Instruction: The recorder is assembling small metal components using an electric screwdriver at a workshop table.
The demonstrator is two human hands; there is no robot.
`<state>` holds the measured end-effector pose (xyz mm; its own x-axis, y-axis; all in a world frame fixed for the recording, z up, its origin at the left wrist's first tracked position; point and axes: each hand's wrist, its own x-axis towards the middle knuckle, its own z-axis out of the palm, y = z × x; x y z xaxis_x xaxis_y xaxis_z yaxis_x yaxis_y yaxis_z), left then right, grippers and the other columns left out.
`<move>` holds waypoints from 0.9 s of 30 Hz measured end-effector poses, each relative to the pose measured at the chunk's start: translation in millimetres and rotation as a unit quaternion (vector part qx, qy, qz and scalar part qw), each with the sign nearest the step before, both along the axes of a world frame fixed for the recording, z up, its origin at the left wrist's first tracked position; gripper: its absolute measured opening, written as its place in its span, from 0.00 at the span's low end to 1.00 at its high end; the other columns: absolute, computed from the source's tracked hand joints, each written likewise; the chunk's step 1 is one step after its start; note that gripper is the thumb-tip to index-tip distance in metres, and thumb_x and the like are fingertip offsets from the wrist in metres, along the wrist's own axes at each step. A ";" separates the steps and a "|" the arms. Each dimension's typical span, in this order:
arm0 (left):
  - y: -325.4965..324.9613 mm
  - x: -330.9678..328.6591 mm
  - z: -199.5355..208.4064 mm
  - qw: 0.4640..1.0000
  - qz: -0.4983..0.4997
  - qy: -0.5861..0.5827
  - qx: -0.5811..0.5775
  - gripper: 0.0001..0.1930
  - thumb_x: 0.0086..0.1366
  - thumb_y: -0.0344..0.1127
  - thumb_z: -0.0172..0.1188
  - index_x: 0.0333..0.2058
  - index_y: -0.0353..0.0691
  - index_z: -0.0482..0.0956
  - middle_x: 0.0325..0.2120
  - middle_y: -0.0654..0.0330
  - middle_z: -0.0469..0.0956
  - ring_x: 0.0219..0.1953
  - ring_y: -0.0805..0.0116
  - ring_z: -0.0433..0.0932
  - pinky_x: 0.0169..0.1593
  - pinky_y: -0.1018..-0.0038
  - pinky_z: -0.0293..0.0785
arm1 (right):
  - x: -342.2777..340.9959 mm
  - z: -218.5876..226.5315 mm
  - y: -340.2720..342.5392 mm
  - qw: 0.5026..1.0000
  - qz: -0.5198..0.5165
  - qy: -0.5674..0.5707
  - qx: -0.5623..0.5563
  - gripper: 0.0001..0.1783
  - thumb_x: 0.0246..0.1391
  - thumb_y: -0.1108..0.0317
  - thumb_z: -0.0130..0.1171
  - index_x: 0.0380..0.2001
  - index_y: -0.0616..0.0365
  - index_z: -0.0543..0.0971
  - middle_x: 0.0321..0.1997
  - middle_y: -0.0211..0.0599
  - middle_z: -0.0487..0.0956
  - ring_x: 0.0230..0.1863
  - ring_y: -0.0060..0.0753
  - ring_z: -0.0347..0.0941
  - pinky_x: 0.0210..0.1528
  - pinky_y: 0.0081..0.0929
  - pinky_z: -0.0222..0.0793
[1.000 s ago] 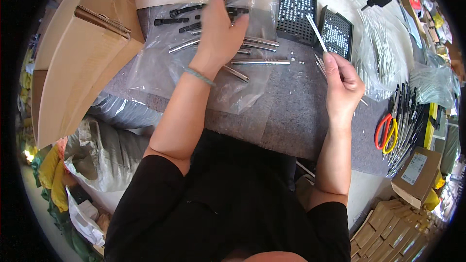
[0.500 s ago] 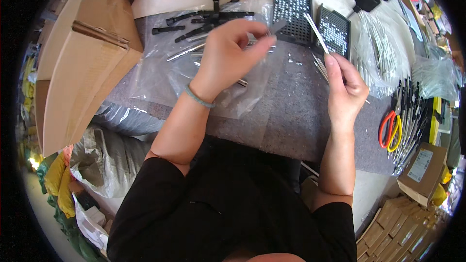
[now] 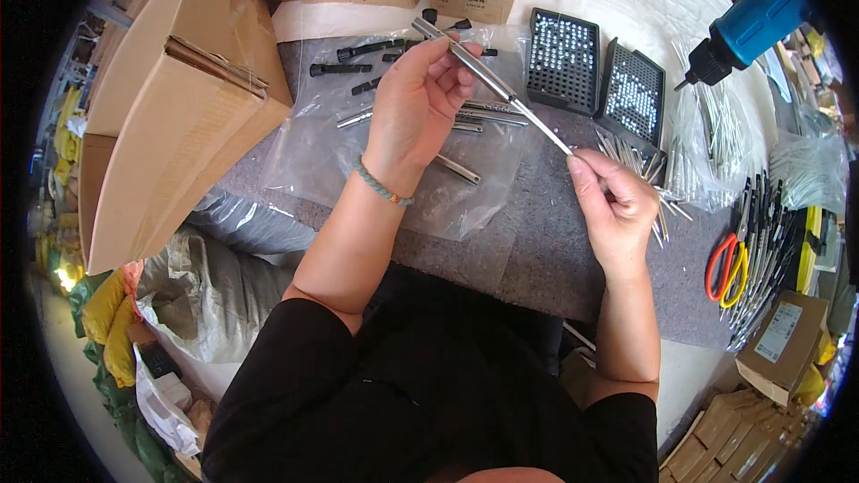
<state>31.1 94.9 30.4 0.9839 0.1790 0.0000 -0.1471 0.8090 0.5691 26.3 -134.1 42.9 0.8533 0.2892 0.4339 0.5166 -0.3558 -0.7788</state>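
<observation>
We observe the left hand (image 3: 417,107) closed around a silver metal tube (image 3: 484,73), held slantwise above the worktop (image 3: 546,246). The right hand (image 3: 619,206) pinches a thin pale rod (image 3: 543,129) between thumb and forefinger; the rod's far end meets the tube's lower end, though we cannot tell how deep it sits. Below, we note loose metal tubes (image 3: 458,169) on clear plastic sheeting (image 3: 465,207). Two black perforated trays (image 3: 562,101) lie beyond the rod; red-and-yellow-handled scissors (image 3: 710,275) rest to the right.
</observation>
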 end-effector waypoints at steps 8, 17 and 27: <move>-19.7 -4.9 4.7 0.995 -0.011 0.009 0.100 0.08 0.64 0.33 0.53 0.38 0.35 0.72 0.35 0.52 0.78 0.31 0.69 0.78 0.36 0.76 0.76 | 1.6 -2.2 1.3 0.999 -0.040 -0.012 -0.010 0.05 0.46 0.73 0.64 0.29 0.60 0.81 0.21 0.35 0.78 0.20 0.24 0.72 0.24 0.20 0.67; -33.9 -9.0 1.4 0.983 -0.092 0.011 0.160 0.10 0.63 0.29 0.53 0.43 0.34 0.73 0.37 0.53 0.78 0.35 0.67 0.78 0.42 0.75 0.76 | 3.9 -4.3 2.8 0.998 -0.063 -0.014 -0.007 0.05 0.46 0.72 0.64 0.29 0.60 0.81 0.22 0.36 0.78 0.20 0.26 0.73 0.24 0.21 0.68; -46.8 -8.2 -7.3 0.964 -0.138 0.021 0.225 0.10 0.62 0.31 0.55 0.41 0.34 0.74 0.35 0.57 0.78 0.37 0.70 0.77 0.45 0.74 0.75 | 8.4 -8.8 1.1 0.988 -0.001 0.052 -0.146 0.24 0.46 0.66 0.60 0.48 0.56 0.69 0.28 0.41 0.76 0.29 0.45 0.74 0.32 0.35 0.69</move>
